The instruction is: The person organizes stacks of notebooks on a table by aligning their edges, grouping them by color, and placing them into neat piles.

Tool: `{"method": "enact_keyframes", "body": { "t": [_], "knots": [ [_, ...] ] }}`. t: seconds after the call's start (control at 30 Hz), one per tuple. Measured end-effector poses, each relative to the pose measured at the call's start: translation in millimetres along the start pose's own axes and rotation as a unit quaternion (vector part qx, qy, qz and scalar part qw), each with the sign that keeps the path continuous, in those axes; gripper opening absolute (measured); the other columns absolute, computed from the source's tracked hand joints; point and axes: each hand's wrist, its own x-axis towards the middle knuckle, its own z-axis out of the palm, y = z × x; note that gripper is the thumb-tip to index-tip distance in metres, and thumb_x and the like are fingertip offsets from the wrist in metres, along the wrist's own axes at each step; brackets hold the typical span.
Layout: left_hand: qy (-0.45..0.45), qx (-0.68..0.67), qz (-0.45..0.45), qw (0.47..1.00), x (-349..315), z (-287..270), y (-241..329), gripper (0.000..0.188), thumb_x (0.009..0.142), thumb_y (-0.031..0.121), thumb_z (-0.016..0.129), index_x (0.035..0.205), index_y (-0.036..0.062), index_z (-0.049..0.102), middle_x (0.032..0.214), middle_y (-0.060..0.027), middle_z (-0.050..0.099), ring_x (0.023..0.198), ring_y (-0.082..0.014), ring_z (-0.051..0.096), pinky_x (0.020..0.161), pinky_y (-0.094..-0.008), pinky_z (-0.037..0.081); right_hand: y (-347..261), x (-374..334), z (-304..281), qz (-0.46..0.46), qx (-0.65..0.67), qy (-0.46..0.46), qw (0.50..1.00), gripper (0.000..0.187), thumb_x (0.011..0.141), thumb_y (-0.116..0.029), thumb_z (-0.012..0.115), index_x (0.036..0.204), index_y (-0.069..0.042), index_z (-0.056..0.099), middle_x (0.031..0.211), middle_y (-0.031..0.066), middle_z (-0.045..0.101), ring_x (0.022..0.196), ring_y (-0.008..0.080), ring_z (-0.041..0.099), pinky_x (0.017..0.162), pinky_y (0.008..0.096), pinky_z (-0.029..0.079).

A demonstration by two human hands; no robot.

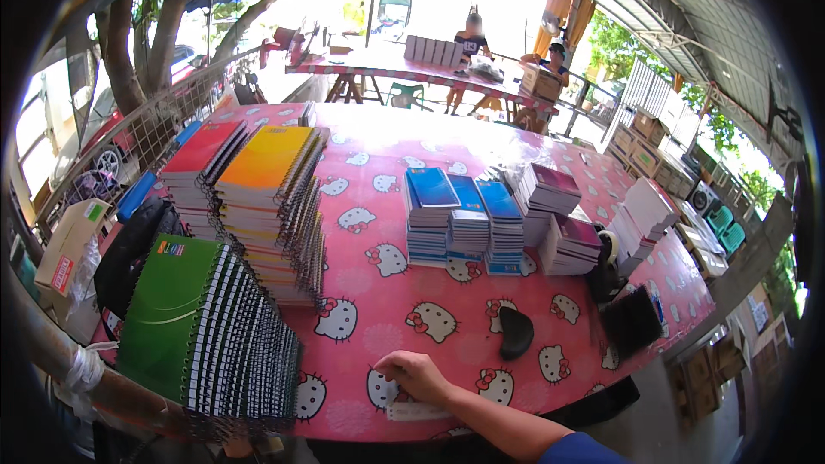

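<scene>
My right hand [414, 377] is low over the near edge of the table, its fingers curled together and pointing left. A flat white strip [417, 411] lies under its wrist; whatever the fingers may hold is hidden. To the left rises a tall stack of green spiral notebooks [172, 314], leaning at the table's near corner. My left hand cannot be made out. Behind the green stack are yellow spiral notebooks [268, 159] and red spiral notebooks [202, 148]. A black curved object [516, 332] rests to the right of my right hand.
Piles of blue notebooks [432, 188] and maroon notebooks [553, 180] stand mid-table on the pink cartoon-print cover [378, 232]. A tape dispenser [606, 253] and a black box-like object [632, 322] are at right. Two people work by the far table [369, 69]. A carton [69, 245] stands far left.
</scene>
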Motion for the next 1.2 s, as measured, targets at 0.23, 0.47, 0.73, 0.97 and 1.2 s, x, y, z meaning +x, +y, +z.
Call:
{"method": "enact_keyframes", "body": {
  "t": [0.23, 0.47, 0.73, 0.97, 1.2],
  "knots": [
    [-0.018, 0.034, -0.003, 0.999, -6, 9, 2, 0.054, 0.096, 0.036, 0.033, 0.135, -0.0026, 0.036, 0.136, -0.0182, 0.042, 0.123, -0.0295, 0.041, 0.103, -0.0441, 0.029, -6, -3, -9, 0.078, -0.021, -0.053, 0.995, 0.010, 0.091, -0.008, 0.054, 0.099, -0.003, 0.056, 0.076, 0.0057, 0.061, 0.062, 0.0094, 0.060, 0.052, 0.0256, 0.049],
    [-0.024, 0.071, 0.011, 0.997, 1, 11, -2, 0.053, 0.095, 0.034, 0.034, 0.133, -0.0040, 0.038, 0.135, -0.0195, 0.043, 0.122, -0.0315, 0.042, 0.103, -0.0463, 0.029, -11, 0, -2, 0.034, -0.046, 0.050, 0.997, 0.014, 0.089, -0.012, 0.054, 0.096, -0.001, 0.057, 0.085, 0.0138, 0.062, 0.078, 0.0282, 0.063, 0.069, 0.0352, 0.050],
    [-0.023, 0.104, 0.025, 0.994, 5, 27, 6, 0.052, 0.093, 0.031, 0.035, 0.130, -0.0058, 0.041, 0.133, -0.0213, 0.045, 0.120, -0.0341, 0.043, 0.103, -0.0491, 0.029, -7, -2, -7, 0.032, -0.040, 0.065, 0.997, 0.014, 0.089, -0.012, 0.054, 0.098, -0.001, 0.057, 0.089, 0.0148, 0.063, 0.083, 0.0319, 0.062, 0.072, 0.0370, 0.050],
    [-0.013, 0.136, 0.023, 0.990, -11, 9, -12, 0.051, 0.092, 0.029, 0.036, 0.128, -0.0073, 0.043, 0.132, -0.0228, 0.046, 0.119, -0.0362, 0.044, 0.103, -0.0515, 0.029, -1, -4, -10, -0.039, -0.059, 0.044, 0.997, 0.016, 0.082, 0.003, 0.059, 0.097, -0.003, 0.060, 0.080, 0.0100, 0.059, 0.073, 0.0234, 0.060, 0.065, 0.0325, 0.049],
    [-0.054, 0.485, -0.013, 0.873, -24, -7, -25, 0.050, 0.091, 0.027, 0.037, 0.125, -0.0088, 0.046, 0.130, -0.0243, 0.047, 0.118, -0.0383, 0.046, 0.103, -0.0539, 0.029, -4, -7, -13, -0.110, -0.135, -0.081, 0.981, 0.013, 0.076, -0.003, 0.059, 0.089, -0.007, 0.059, 0.081, 0.0063, 0.059, 0.080, 0.0249, 0.056, 0.072, 0.0354, 0.041]
  ]
}}
